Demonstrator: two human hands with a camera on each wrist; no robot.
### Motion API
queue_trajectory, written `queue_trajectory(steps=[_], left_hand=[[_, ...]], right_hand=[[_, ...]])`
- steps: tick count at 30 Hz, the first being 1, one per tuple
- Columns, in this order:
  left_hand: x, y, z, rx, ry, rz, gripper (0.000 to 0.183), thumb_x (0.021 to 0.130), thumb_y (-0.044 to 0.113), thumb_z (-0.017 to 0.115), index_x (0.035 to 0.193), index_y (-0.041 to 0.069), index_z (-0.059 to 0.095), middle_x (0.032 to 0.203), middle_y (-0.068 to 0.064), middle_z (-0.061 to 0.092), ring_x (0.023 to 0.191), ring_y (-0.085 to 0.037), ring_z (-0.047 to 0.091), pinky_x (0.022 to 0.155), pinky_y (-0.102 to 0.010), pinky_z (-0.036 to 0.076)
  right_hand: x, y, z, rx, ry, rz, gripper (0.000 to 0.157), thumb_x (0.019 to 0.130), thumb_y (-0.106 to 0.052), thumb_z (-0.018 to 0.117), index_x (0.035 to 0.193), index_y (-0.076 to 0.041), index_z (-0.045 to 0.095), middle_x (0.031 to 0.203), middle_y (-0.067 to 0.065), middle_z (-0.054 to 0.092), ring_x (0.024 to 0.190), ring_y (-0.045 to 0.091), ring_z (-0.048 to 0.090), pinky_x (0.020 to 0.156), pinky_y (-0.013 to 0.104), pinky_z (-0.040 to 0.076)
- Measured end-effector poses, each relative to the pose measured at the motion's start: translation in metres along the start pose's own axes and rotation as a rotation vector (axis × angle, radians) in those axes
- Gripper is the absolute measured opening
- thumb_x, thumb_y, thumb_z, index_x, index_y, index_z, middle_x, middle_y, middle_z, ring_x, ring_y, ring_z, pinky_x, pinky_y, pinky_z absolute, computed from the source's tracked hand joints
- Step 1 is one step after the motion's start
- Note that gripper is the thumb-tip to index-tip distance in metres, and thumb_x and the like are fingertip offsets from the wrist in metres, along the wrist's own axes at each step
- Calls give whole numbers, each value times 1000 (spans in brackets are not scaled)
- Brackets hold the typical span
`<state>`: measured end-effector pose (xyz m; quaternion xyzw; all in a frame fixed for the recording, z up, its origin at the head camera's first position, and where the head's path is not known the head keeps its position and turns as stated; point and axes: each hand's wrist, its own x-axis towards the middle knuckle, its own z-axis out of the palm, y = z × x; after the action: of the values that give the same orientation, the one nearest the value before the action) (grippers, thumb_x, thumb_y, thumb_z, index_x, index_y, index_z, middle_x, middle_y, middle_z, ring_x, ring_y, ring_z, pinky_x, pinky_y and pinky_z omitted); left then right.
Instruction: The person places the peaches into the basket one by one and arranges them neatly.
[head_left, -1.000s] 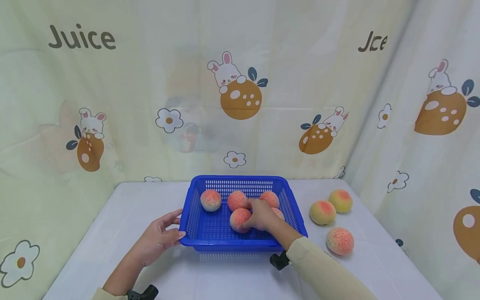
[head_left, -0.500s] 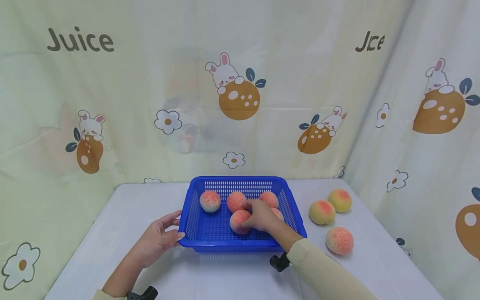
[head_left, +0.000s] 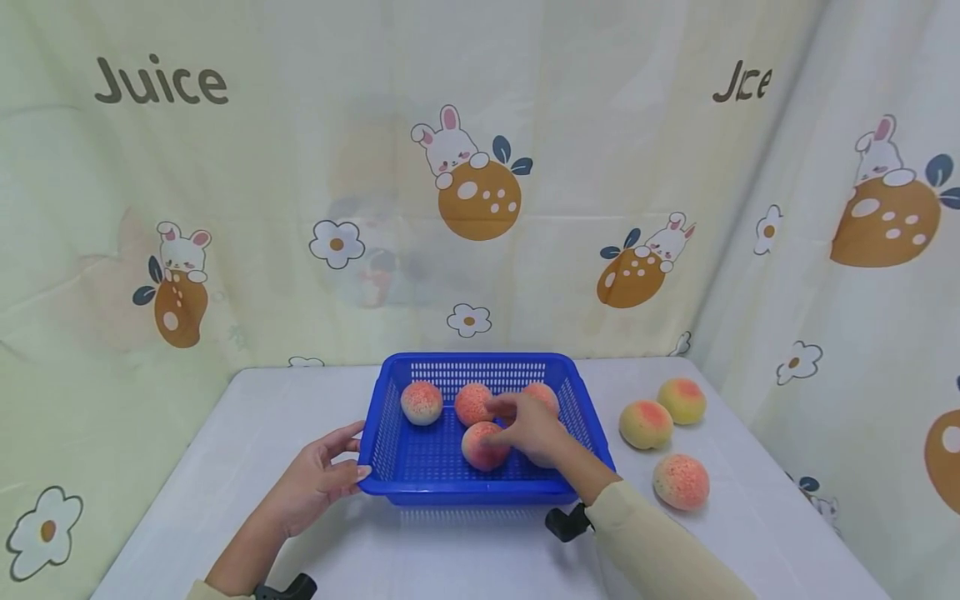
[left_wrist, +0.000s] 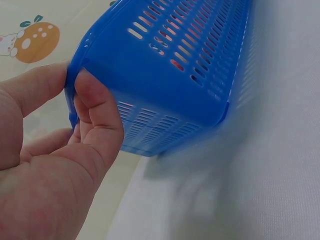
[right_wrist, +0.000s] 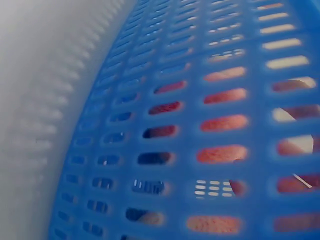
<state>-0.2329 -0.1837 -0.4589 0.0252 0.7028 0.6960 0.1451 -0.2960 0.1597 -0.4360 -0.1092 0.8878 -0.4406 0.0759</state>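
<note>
A blue plastic basket (head_left: 420,486) with slotted walls stands on the table. My left hand (head_left: 322,483) grips its left rim, and the left wrist view shows that hand's fingers (left_wrist: 100,105) on both sides of the rim. Several pink speckled peaches lie inside, among them a back-left peach (head_left: 422,403), a back-middle peach (head_left: 473,403) and a back-right peach (head_left: 543,395). Over the front peach (head_left: 483,450) my right hand (head_left: 532,429) hovers with thumb and fingers spread, thumb overlapping the fruit. It hides another peach at the front right. The right wrist view sees mostly the basket's slotted wall (right_wrist: 190,115).
Right of the basket on the white tabletop (head_left: 465,558) lie two yellow peaches, a nearer one (head_left: 646,424) and a farther one (head_left: 682,401), and a pink speckled peach (head_left: 681,482). A printed curtain (head_left: 300,150) hangs behind and along the sides.
My right hand has loosened from the front peach and shifted slightly right, the thumb sliding off its left side. The left hand has kept its hold on the basket.
</note>
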Motion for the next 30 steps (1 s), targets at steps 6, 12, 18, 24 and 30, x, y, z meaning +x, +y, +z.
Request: queue_trajectory(steps=[6,12,18,24,30], left_hand=[[1,-1,0,-5,-1,2,77,95,9,73,160,11,32,139,-21,46,96,-18,68,86,-31,62],[0,-1,0,-1,4,3,78,95,10,73,160,11,31,139,-21,46,98,-19,68,88,-32,62],[1,-1,1,0,17,0,77,94,9,74,160,12,33,138,-20,47,98,-20,69,88,-33,62],[0,0,0,-4,9,7,77,95,9,73,160,12,32,137,-19,47,97,-18,68,87,-31,62],[-1,1,0,-10,0,6,78,95,8,73,160,11,31,136,-19,48,96,-17,68,86,-31,62]], right_hand=[[-3,6,-10,43,39,-34,61,78,-30,90,132,-11,68,133,7,68,127,29,63,108,47,52],[-12,12,-25,111,57,-62,57,79,-32,90,128,-14,69,132,9,68,126,29,64,108,47,52],[-27,19,-39,207,58,-95,63,79,-40,88,134,-16,66,136,6,68,130,34,62,105,43,54],[-41,29,-54,243,128,-127,65,84,-41,84,139,-14,62,140,11,64,131,33,61,105,37,54],[-59,36,-67,268,218,-92,60,88,-41,81,139,-16,62,142,11,64,134,32,59,102,26,54]])
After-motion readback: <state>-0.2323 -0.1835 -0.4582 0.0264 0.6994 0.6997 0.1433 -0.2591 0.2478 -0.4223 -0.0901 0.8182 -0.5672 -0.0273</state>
